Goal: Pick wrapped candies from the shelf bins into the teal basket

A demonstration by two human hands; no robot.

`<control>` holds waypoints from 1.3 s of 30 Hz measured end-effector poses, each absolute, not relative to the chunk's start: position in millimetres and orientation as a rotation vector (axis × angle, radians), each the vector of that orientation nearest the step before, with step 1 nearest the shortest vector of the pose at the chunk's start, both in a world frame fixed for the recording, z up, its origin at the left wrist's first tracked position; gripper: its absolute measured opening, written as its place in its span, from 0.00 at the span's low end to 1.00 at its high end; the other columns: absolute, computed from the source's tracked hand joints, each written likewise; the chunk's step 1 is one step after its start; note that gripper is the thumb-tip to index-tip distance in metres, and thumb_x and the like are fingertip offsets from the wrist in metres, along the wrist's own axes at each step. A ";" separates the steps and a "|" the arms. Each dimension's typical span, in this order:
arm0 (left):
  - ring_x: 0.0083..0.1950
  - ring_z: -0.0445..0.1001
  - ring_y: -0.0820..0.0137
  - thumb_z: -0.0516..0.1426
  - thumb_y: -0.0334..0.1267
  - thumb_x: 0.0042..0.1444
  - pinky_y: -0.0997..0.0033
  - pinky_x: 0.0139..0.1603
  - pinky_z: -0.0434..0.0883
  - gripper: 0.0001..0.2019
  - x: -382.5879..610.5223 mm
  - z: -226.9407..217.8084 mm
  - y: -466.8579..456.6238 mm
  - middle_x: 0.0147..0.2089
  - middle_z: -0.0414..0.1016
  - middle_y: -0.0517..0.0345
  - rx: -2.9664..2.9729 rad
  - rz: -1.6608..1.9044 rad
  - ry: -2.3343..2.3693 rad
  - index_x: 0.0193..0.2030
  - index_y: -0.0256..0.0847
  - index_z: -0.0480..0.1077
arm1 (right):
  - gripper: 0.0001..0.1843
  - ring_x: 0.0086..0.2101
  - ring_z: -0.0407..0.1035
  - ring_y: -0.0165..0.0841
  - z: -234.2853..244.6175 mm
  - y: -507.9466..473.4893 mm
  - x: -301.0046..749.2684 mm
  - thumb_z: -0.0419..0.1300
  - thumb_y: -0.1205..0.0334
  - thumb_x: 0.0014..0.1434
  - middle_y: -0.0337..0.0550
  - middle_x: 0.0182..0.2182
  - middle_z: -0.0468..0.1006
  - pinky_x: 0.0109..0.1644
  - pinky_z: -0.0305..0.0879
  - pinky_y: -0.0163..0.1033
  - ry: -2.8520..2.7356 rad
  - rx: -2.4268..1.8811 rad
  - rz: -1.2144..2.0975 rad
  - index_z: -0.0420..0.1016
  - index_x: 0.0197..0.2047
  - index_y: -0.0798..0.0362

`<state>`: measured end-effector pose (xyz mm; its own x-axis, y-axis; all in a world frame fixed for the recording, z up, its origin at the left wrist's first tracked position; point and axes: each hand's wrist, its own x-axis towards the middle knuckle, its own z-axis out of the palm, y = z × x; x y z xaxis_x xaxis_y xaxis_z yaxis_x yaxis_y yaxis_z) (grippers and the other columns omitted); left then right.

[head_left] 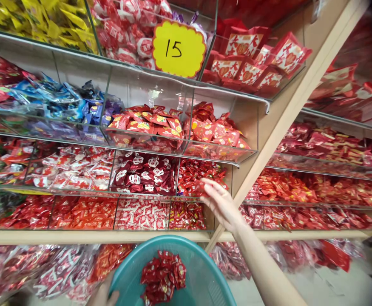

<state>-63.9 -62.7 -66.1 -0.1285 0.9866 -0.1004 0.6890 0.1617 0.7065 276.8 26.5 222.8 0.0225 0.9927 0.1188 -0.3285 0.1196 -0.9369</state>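
A teal plastic basket (216,265) is at the bottom centre, with a small heap of red-wrapped candies (163,276) inside. My left hand (104,293), cut off by the lower edge, grips the basket's left rim. My right hand (219,204) reaches to the shelf, in front of a clear bin of small red-wrapped candies (194,172). Its fingers are curled together around red wrappers that show at the fingertips; how many it holds is hidden. Below that hand lies a lower bin of red and gold candies (186,216).
Clear bins of wrapped sweets fill the tiered shelves. A yellow price card (179,49) marked 15 hangs at the top. A slanting wooden divider (278,123) stands right of my right arm. Bagged sweets (61,270) lie under the wooden shelf edge (86,237).
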 end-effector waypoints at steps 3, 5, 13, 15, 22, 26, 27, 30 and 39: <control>0.56 0.73 0.62 0.50 0.44 0.49 0.64 0.60 0.67 0.25 -62.2 -62.2 -64.8 0.52 0.77 0.49 1.588 0.674 1.860 0.53 0.37 0.68 | 0.20 0.31 0.69 0.25 171.7 2.2 254.1 0.70 0.55 0.46 0.36 0.33 0.76 0.37 0.70 0.33 -1.176 -0.955 1.397 0.78 0.43 0.49; 0.57 0.73 0.62 0.49 0.43 0.50 0.63 0.61 0.67 0.25 -61.4 -60.3 -65.8 0.53 0.77 0.48 1.594 0.652 1.860 0.54 0.37 0.67 | 0.20 0.30 0.69 0.27 121.6 -7.5 239.1 0.70 0.54 0.46 0.37 0.32 0.76 0.35 0.68 0.33 -1.241 -0.995 1.468 0.77 0.42 0.50; 0.58 0.72 0.61 0.51 0.41 0.48 0.62 0.60 0.67 0.26 -56.4 -47.1 -70.4 0.53 0.77 0.51 1.557 0.694 1.856 0.55 0.40 0.67 | 0.14 0.31 0.68 0.32 -24.0 -3.4 203.9 0.68 0.58 0.45 0.36 0.28 0.72 0.38 0.65 0.38 -1.437 -1.237 1.252 0.72 0.35 0.53; 0.58 0.72 0.60 0.51 0.41 0.48 0.62 0.61 0.67 0.26 -55.5 -45.5 -71.0 0.52 0.78 0.51 1.559 0.692 1.869 0.55 0.39 0.67 | 0.11 0.35 0.68 0.34 -31.6 0.7 195.7 0.66 0.64 0.47 0.39 0.33 0.73 0.43 0.65 0.40 -1.617 -1.272 1.056 0.73 0.36 0.52; 0.60 0.70 0.60 0.46 0.42 0.52 0.61 0.64 0.63 0.26 -56.8 -49.8 -71.4 0.55 0.74 0.43 1.566 0.561 1.892 0.56 0.33 0.65 | 0.17 0.46 0.64 0.38 -61.2 8.8 181.5 0.63 0.71 0.52 0.42 0.44 0.70 0.52 0.63 0.43 -2.086 -1.227 0.650 0.71 0.45 0.48; 0.58 0.72 0.61 0.48 0.42 0.50 0.62 0.61 0.66 0.26 -57.3 -49.2 -72.2 0.54 0.75 0.47 1.559 0.627 1.860 0.57 0.38 0.65 | 0.20 0.47 0.63 0.38 -74.3 10.9 189.0 0.64 0.69 0.52 0.42 0.46 0.69 0.53 0.64 0.43 -2.132 -1.211 0.587 0.69 0.49 0.47; 0.57 0.72 0.62 0.49 0.41 0.50 0.62 0.61 0.67 0.26 -57.1 -48.4 -72.6 0.53 0.76 0.49 1.555 0.652 1.852 0.57 0.39 0.65 | 0.20 0.47 0.64 0.38 -74.7 11.4 191.2 0.64 0.68 0.53 0.42 0.46 0.69 0.53 0.64 0.42 -2.127 -1.211 0.583 0.69 0.49 0.47; 0.56 0.73 0.61 0.50 0.42 0.49 0.62 0.59 0.68 0.26 -55.8 -46.5 -73.9 0.51 0.78 0.50 1.535 0.687 1.871 0.56 0.40 0.65 | 0.18 0.47 0.64 0.38 -70.6 13.7 198.1 0.63 0.68 0.54 0.42 0.45 0.69 0.53 0.64 0.43 -2.090 -1.219 0.579 0.69 0.48 0.47; 0.58 0.71 0.61 0.50 0.42 0.49 0.62 0.61 0.67 0.26 -55.3 -48.1 -74.2 0.54 0.76 0.50 1.536 0.688 1.887 0.56 0.39 0.66 | 0.19 0.48 0.65 0.37 -60.5 15.3 201.2 0.63 0.69 0.53 0.43 0.46 0.69 0.55 0.63 0.43 -2.051 -1.207 0.646 0.69 0.48 0.48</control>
